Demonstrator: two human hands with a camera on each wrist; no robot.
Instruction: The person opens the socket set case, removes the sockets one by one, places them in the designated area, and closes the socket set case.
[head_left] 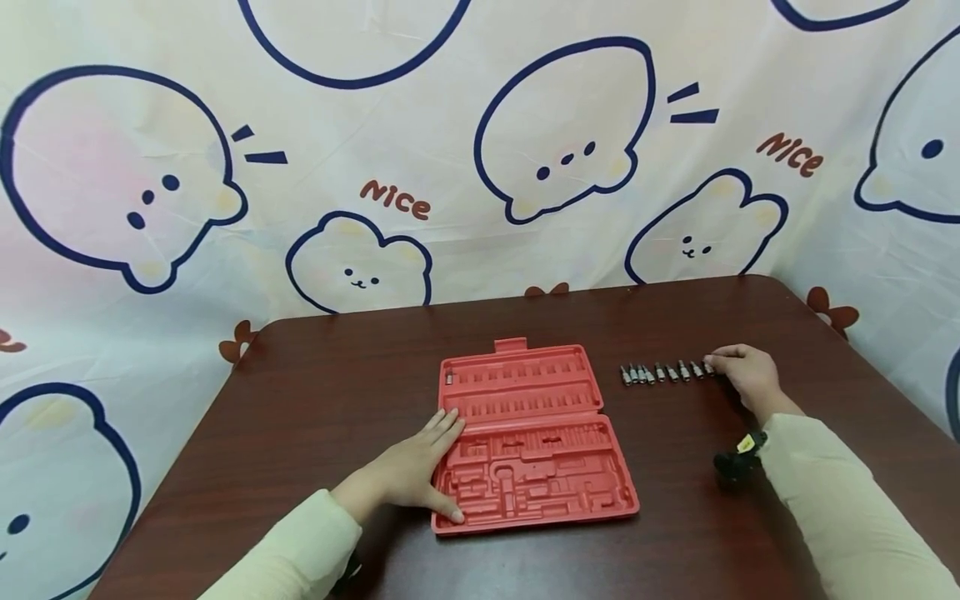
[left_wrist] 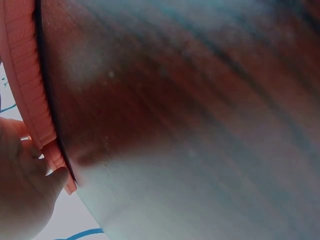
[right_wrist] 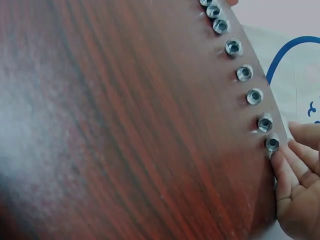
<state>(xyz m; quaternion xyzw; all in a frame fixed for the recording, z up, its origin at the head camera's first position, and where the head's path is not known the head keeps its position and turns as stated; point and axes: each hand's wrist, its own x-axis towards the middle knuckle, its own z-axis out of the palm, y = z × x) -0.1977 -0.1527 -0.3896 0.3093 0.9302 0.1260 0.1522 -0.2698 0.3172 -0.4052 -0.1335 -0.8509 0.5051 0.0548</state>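
Observation:
A red plastic tool case lies opened flat on the table, its moulded slots facing up. My left hand rests along its left edge, fingers spread and thumb on the front left corner; the left wrist view shows this hand against the case's side. To the right of the case stretches a row of several silver bit sockets. At the row's right end, my right hand pinches the last bit socket between thumb and fingertips. The sockets' hollow ends face the right wrist camera.
One small metal piece sits in the upper left slot of the case. The dark brown wooden table meets a cartoon-printed cloth behind it. A dark wrist-camera mount hangs below the right sleeve.

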